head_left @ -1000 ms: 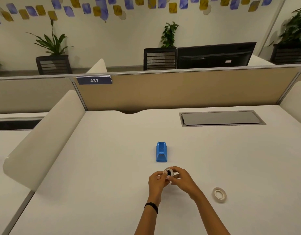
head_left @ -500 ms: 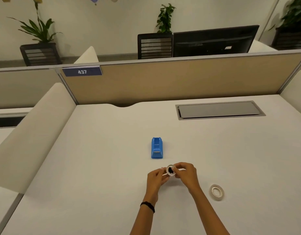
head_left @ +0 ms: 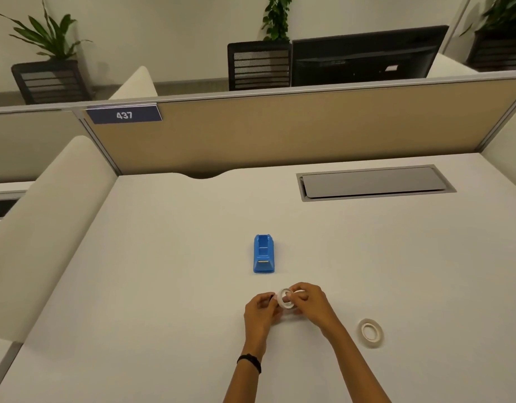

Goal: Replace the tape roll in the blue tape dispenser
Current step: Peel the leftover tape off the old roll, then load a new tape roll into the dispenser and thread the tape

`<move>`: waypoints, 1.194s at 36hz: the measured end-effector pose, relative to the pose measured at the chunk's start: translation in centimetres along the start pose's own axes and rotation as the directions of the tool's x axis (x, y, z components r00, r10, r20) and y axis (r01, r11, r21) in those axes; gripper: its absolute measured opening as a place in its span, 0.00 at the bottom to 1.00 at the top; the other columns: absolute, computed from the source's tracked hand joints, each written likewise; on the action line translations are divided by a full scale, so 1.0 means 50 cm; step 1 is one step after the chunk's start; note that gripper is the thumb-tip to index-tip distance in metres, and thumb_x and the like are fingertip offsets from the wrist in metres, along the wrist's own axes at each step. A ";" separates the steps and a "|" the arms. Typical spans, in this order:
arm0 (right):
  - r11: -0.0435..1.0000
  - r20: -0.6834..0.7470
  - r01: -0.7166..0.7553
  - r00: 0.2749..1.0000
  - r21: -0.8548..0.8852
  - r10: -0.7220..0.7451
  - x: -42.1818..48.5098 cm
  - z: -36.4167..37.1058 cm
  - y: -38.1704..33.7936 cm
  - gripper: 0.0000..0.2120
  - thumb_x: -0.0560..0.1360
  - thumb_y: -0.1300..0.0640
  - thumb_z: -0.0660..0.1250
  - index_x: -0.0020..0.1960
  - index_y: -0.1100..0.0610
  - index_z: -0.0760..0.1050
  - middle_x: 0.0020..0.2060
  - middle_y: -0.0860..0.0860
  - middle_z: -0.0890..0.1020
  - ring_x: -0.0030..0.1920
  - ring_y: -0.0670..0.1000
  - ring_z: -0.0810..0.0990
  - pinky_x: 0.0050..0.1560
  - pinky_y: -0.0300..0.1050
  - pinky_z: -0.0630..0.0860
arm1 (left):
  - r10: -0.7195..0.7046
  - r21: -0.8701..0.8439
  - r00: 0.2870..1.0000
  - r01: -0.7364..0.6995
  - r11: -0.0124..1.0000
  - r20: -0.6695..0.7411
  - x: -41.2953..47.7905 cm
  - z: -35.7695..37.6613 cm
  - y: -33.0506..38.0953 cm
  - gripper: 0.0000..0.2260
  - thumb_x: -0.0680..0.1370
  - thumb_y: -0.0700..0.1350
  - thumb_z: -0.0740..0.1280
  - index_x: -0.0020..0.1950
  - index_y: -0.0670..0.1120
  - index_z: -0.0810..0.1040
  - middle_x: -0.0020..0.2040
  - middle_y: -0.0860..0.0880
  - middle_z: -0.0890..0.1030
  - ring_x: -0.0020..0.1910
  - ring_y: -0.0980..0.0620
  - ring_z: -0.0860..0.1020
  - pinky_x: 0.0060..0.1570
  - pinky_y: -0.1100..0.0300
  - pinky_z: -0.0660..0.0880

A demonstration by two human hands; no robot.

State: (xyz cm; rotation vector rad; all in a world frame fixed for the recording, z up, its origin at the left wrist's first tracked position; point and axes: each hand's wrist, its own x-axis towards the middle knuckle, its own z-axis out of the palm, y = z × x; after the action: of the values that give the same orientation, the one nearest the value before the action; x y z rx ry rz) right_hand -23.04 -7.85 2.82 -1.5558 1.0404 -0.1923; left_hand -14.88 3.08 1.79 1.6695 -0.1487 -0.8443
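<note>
Both grips, L hand (head_left: pixel 261 311) & R hand (head_left: pixel 309 303), pinching tape roll (head_left: pixel 285 298), near blue dispenser (head_left: pixel 263 258).

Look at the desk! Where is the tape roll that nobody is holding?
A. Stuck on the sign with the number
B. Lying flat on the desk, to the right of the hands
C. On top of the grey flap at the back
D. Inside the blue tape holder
B. The spare tape roll lies flat on the desk, right of the right hand and apart from it; the blue tape dispenser holds no roll.
</note>
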 end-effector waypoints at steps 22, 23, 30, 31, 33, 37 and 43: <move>0.974 -0.450 -0.111 0.872 0.196 0.190 0.193 -0.229 -0.014 0.06 0.71 0.68 0.67 0.47 0.71 0.77 0.31 0.59 0.81 0.17 0.40 0.77 0.20 0.32 0.76 | -0.041 -0.036 0.998 0.043 0.998 0.055 0.023 -0.034 0.010 0.08 0.76 0.43 0.67 0.55 0.44 0.78 0.48 0.46 0.82 0.47 0.50 0.80 0.44 0.59 0.79; 0.974 -0.449 -0.109 0.873 0.197 0.188 0.196 -0.237 -0.016 0.07 0.71 0.68 0.67 0.48 0.71 0.77 0.35 0.61 0.81 0.18 0.41 0.78 0.22 0.32 0.76 | -0.041 -0.037 0.998 0.043 0.998 0.053 0.023 -0.035 0.011 0.08 0.76 0.43 0.67 0.55 0.44 0.78 0.48 0.46 0.82 0.46 0.50 0.80 0.44 0.59 0.79; 0.992 -0.467 -0.080 0.876 0.097 0.116 0.180 -0.278 -0.030 0.15 0.73 0.69 0.63 0.59 0.65 0.74 0.57 0.66 0.78 0.49 0.64 0.81 0.54 0.54 0.78 | 0.001 0.008 0.997 -0.001 1.000 0.075 0.011 -0.035 0.014 0.10 0.78 0.45 0.63 0.57 0.46 0.78 0.49 0.44 0.81 0.42 0.51 0.80 0.37 0.64 0.79; 0.996 -0.442 -0.061 0.893 0.070 0.086 0.168 -0.282 -0.030 0.14 0.73 0.69 0.62 0.58 0.65 0.74 0.56 0.67 0.79 0.48 0.63 0.81 0.53 0.54 0.78 | 0.005 0.008 0.997 -0.005 1.000 0.083 0.008 -0.035 0.014 0.10 0.78 0.46 0.63 0.58 0.45 0.78 0.50 0.44 0.81 0.42 0.51 0.80 0.36 0.65 0.79; 0.999 -0.361 -0.035 0.932 -0.001 0.032 0.137 -0.286 -0.027 0.12 0.74 0.69 0.60 0.56 0.65 0.76 0.53 0.67 0.80 0.45 0.59 0.80 0.47 0.49 0.77 | 0.010 0.004 0.995 -0.010 1.000 0.098 0.002 -0.033 0.013 0.11 0.78 0.45 0.63 0.58 0.44 0.78 0.50 0.43 0.81 0.42 0.51 0.80 0.36 0.67 0.79; 0.982 -0.242 -0.016 0.970 -0.188 -0.030 0.068 -0.280 -0.009 0.11 0.75 0.66 0.60 0.54 0.62 0.79 0.55 0.61 0.81 0.56 0.58 0.79 0.58 0.48 0.73 | 0.013 -0.005 0.993 -0.012 1.000 0.117 -0.009 -0.026 0.017 0.12 0.79 0.44 0.62 0.60 0.42 0.76 0.54 0.41 0.79 0.45 0.48 0.80 0.39 0.66 0.80; 0.949 -0.098 0.050 0.992 -0.311 -0.084 -0.037 -0.254 0.063 0.14 0.77 0.70 0.56 0.54 0.63 0.78 0.60 0.59 0.77 0.64 0.57 0.72 0.68 0.49 0.65 | 0.025 -0.030 0.991 -0.022 0.999 0.131 -0.029 -0.021 0.029 0.13 0.79 0.44 0.62 0.60 0.41 0.75 0.57 0.39 0.78 0.48 0.48 0.80 0.42 0.65 0.80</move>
State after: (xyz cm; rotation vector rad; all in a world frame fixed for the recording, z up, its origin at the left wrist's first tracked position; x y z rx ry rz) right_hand -33.78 -15.32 4.59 -1.8819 1.1453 -0.1693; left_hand -14.82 4.27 3.79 1.5830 -0.2457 -0.9345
